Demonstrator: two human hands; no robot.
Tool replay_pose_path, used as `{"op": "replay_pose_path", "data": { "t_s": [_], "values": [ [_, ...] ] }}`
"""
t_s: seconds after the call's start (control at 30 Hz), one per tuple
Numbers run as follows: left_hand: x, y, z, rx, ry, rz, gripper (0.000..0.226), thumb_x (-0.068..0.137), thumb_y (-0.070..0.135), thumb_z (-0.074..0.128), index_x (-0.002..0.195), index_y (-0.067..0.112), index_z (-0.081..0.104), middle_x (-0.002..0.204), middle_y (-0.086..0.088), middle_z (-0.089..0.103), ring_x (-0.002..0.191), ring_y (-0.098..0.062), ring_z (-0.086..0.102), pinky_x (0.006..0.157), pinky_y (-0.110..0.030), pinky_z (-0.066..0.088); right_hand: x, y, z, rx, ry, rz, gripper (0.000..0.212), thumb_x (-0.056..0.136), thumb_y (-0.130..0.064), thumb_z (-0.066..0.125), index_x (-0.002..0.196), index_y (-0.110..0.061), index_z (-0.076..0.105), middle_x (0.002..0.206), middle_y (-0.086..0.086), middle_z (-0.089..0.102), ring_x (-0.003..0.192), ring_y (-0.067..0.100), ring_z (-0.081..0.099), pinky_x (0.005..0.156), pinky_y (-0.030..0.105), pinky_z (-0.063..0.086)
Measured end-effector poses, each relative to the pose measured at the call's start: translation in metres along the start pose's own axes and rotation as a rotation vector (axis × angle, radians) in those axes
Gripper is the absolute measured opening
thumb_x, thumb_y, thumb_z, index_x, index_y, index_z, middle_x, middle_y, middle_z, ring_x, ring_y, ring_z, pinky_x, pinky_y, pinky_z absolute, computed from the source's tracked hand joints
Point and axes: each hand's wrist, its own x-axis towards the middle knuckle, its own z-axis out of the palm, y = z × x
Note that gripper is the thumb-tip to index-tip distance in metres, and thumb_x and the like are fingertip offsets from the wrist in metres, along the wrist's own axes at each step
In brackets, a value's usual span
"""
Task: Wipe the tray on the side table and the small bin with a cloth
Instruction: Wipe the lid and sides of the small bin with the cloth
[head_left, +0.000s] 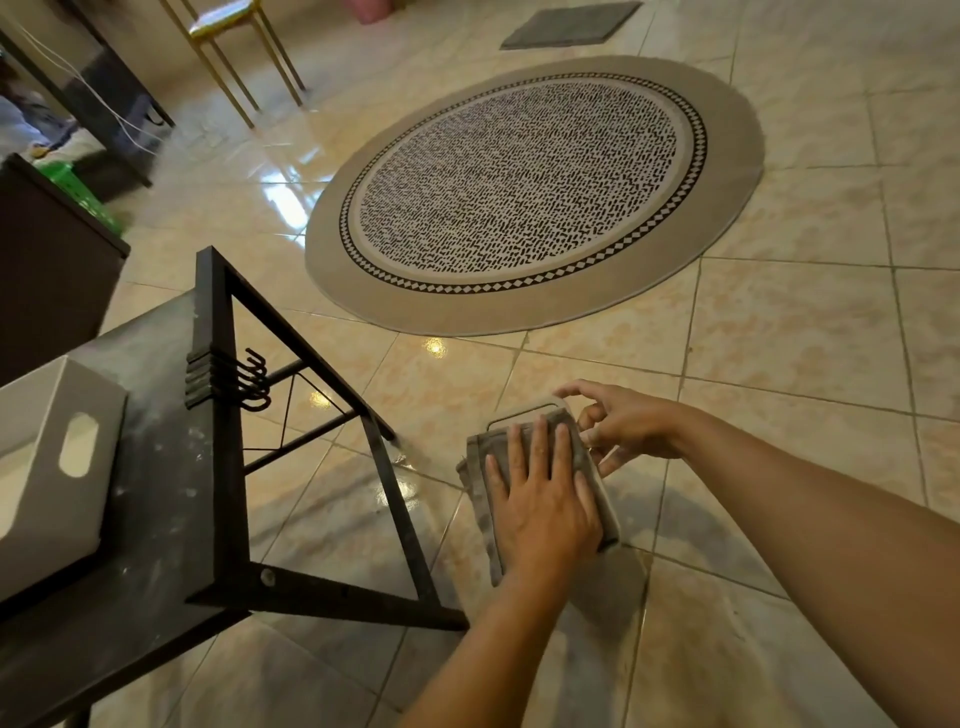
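Small bin (558, 406) — gripped at its edge by right hand (626, 428). Grey cloth (480, 470) — pressed against bin under flat, unclenched left hand (540, 499).

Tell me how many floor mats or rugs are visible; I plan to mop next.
2: the round patterned rug in the middle of the floor, and a small grey mat beyond it at the top. Others may lie outside the view.

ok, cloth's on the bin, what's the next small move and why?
Probably slide the left hand with the cloth down the small bin's side. The palm lies flat on the cloth against that face, and the right hand steadies the rim, so a stroke is set up.
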Motion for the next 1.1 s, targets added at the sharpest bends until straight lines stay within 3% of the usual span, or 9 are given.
{"op": "replay_pose_path", "data": {
  "t_s": [0.1,0.27,0.53,0.63,0.7,0.8,0.9,0.97,1.1],
  "values": [
    [0.022,-0.005,0.000,-0.009,0.045,-0.008,0.062,0.102,0.047,0.011,0.156,0.029,-0.011,0.164,0.000,-0.021,0.147,-0.024,-0.028,0.118,-0.052,-0.016,0.000,0.002,0.002,-0.007,0.005,-0.008,0.075,0.089,0.015,0.054,0.147,-0.029,0.038,0.095,0.017,0.058,0.077,0.024,0.067,0.064,0.035,0.060],
    [0.020,-0.019,-0.003,-0.031,0.062,-0.078,0.067,0.094,0.051,-0.003,0.156,0.028,-0.014,0.163,0.000,-0.024,0.146,-0.025,-0.030,0.118,-0.053,-0.015,0.000,0.001,0.005,-0.027,0.032,-0.027,0.071,0.091,0.010,0.057,0.147,-0.030,0.038,0.086,0.010,0.055,0.070,0.017,0.064,0.063,0.033,0.060],
    [0.031,-0.016,-0.002,-0.027,0.085,-0.066,0.061,0.102,0.047,0.011,0.156,0.028,-0.011,0.164,-0.001,-0.021,0.147,-0.025,-0.028,0.116,-0.051,-0.019,0.001,0.010,0.005,-0.066,0.037,-0.109,0.068,0.091,0.004,0.059,0.147,-0.029,0.038,0.080,0.008,0.056,0.070,0.016,0.063,0.066,0.031,0.059],
    [0.023,-0.016,-0.004,-0.063,0.100,-0.089,0.066,0.096,0.051,0.002,0.156,0.028,-0.009,0.163,0.000,-0.021,0.147,-0.026,-0.028,0.114,-0.050,-0.022,0.002,0.007,0.008,-0.067,0.033,-0.118,0.068,0.091,0.003,0.060,0.148,-0.027,0.038,0.080,0.009,0.055,0.069,0.016,0.062,0.065,0.030,0.058],
    [0.008,-0.005,0.002,-0.063,0.057,-0.033,0.070,0.091,0.054,-0.004,0.156,0.029,-0.012,0.162,0.001,-0.025,0.146,-0.026,-0.031,0.117,-0.055,-0.017,0.001,0.007,0.009,-0.066,0.022,-0.119,0.067,0.091,0.003,0.060,0.147,-0.027,0.039,0.087,0.015,0.059,0.073,0.020,0.065,0.066,0.032,0.060],
    [0.016,0.001,0.007,-0.052,0.058,0.016,0.062,0.100,0.048,0.006,0.156,0.029,-0.010,0.163,0.002,-0.022,0.146,-0.025,-0.030,0.120,-0.055,-0.012,0.001,0.007,0.010,-0.064,0.017,-0.108,0.067,0.091,0.004,0.060,0.145,-0.028,0.040,0.107,0.024,0.065,0.089,0.031,0.071,0.071,0.040,0.063],
    [0.028,-0.009,-0.002,-0.058,0.049,-0.042,0.063,0.099,0.049,0.004,0.157,0.028,-0.008,0.164,0.000,-0.020,0.148,-0.024,-0.027,0.121,-0.053,-0.009,0.003,0.008,0.011,-0.036,0.024,-0.101,0.068,0.091,0.009,0.056,0.145,-0.028,0.040,0.090,0.018,0.060,0.078,0.028,0.067,0.072,0.042,0.063],
    [0.019,-0.010,-0.004,-0.084,0.023,-0.073,0.068,0.093,0.053,-0.003,0.155,0.029,-0.012,0.162,-0.001,-0.024,0.146,-0.025,-0.030,0.121,-0.052,-0.011,0.004,0.006,0.012,-0.041,0.034,-0.103,0.066,0.091,0.010,0.055,0.144,-0.026,0.041,0.080,0.011,0.056,0.068,0.019,0.064,0.065,0.036,0.061],
    [0.001,-0.018,-0.007,-0.158,0.003,0.014,0.061,0.103,0.045,0.020,0.157,0.032,-0.005,0.162,0.004,-0.023,0.147,-0.020,-0.029,0.121,-0.047,-0.011,0.004,0.007,0.012,-0.043,0.038,-0.102,0.064,0.092,0.009,0.054,0.144,-0.025,0.042,0.080,0.010,0.053,0.064,0.015,0.062,0.060,0.029,0.058]
  ]
}}
